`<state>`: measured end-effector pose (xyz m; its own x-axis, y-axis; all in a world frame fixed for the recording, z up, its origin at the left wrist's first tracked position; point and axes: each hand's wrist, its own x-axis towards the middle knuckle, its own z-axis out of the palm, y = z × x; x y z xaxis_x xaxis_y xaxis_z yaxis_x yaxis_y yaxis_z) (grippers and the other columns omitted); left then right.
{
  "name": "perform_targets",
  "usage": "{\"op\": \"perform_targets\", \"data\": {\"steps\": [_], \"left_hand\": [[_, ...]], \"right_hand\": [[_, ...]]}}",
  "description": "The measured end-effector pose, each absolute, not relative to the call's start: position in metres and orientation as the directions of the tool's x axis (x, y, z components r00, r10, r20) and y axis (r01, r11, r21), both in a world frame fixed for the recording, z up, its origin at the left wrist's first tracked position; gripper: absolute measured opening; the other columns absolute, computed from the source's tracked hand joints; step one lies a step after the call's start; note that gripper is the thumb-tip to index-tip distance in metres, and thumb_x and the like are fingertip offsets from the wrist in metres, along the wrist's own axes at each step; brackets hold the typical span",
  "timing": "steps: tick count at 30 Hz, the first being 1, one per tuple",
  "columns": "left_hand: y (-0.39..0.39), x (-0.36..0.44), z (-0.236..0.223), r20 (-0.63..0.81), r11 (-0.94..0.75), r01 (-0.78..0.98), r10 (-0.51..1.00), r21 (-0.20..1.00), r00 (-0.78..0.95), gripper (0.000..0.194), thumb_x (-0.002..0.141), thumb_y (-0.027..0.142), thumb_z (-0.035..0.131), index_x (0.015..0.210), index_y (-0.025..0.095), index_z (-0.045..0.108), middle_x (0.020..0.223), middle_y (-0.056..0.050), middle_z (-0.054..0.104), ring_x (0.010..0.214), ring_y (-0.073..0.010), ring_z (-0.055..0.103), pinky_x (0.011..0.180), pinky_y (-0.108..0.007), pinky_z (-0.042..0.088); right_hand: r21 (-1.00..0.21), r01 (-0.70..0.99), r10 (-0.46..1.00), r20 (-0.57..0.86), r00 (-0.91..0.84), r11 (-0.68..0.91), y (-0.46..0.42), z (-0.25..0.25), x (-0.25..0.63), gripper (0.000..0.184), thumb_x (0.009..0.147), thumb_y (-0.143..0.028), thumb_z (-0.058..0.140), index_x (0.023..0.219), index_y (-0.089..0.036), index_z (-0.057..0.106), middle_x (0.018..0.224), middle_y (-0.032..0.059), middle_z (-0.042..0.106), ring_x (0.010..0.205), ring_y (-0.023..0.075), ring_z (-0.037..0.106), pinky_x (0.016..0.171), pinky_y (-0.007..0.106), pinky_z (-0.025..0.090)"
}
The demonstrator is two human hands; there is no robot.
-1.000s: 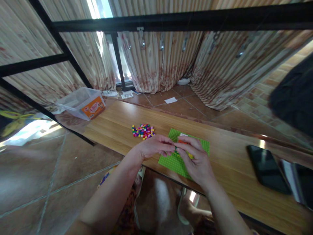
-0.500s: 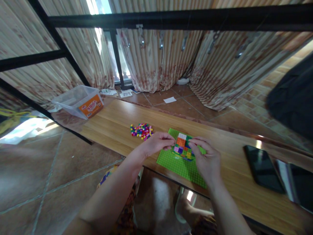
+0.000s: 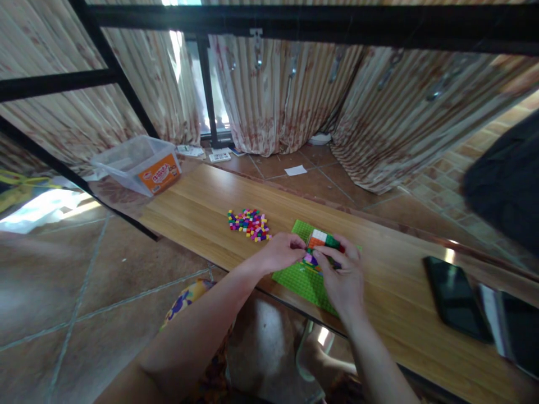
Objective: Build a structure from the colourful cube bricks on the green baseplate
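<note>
A green studded baseplate (image 3: 301, 285) lies on the wooden bench, carrying a block of small toy bricks (image 3: 319, 237) in white, orange, green, purple and other colours. My left hand (image 3: 283, 252) is at the left side of these bricks, thumb and fingertips pinched together; whatever is between them is too small to make out. My right hand (image 3: 346, 275) reaches over the bricks from the right, its thumb and index finger closed at their left part. It covers much of the brick block, and what its fingertips grip is hidden.
Left of the baseplate, a loose pile of colourful bricks (image 3: 249, 224) lies on the bench (image 3: 202, 196). A clear plastic box (image 3: 138, 163) with an orange label stands at the far left end. A black phone (image 3: 457, 297) and another dark device (image 3: 520, 331) lie at the right.
My right hand has moved left and inward over the bricks, bringing its fingertips close to my left hand. The view has shifted slightly.
</note>
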<state>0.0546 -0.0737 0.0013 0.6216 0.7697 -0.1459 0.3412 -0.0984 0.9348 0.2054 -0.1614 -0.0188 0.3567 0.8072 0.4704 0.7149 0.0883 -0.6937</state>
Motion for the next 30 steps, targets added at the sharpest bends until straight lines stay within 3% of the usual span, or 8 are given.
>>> {"op": "perform_targets", "data": {"steps": [13, 20, 30], "left_hand": [[-0.076, 0.058, -0.004, -0.185, -0.059, 0.341, 0.748, 0.938, 0.638, 0.019, 0.077, 0.028, 0.058, 0.076, 0.012, 0.069, 0.062, -0.001, 0.065, 0.058, -0.0117, 0.057, 0.054, -0.021, 0.041], [-0.081, 0.063, -0.004, -0.206, 0.034, 0.291, 0.783, 0.956, 0.587, 0.022, 0.082, 0.025, 0.052, 0.079, 0.012, 0.069, 0.073, -0.005, 0.072, 0.062, -0.0117, 0.062, 0.059, -0.021, 0.047], [-0.083, 0.069, -0.007, -0.238, 0.046, 0.347, 0.809, 0.937, 0.537, 0.019, 0.082, 0.025, 0.056, 0.078, 0.012, 0.069, 0.060, -0.002, 0.064, 0.055, -0.0116, 0.059, 0.052, -0.020, 0.042]], "right_hand": [[-0.687, 0.723, 0.750, 0.518, 0.412, 0.078, -0.160, -0.026, 0.201, 0.021, 0.080, -0.043, 0.068, 0.090, -0.026, 0.075, 0.127, 0.0077, 0.057, 0.118, 0.0277, 0.052, 0.102, 0.053, 0.036], [-0.686, 0.724, 0.745, 0.521, 0.417, 0.073, -0.157, -0.024, 0.202, 0.018, 0.079, -0.039, 0.068, 0.086, -0.024, 0.075, 0.123, 0.0090, 0.059, 0.116, 0.0280, 0.053, 0.101, 0.054, 0.036], [-0.631, 0.773, 0.737, 0.556, 0.385, 0.073, -0.157, -0.023, 0.205, 0.018, 0.082, -0.041, 0.066, 0.083, -0.025, 0.075, 0.113, 0.0081, 0.063, 0.108, 0.0261, 0.056, 0.096, 0.049, 0.039]]}}
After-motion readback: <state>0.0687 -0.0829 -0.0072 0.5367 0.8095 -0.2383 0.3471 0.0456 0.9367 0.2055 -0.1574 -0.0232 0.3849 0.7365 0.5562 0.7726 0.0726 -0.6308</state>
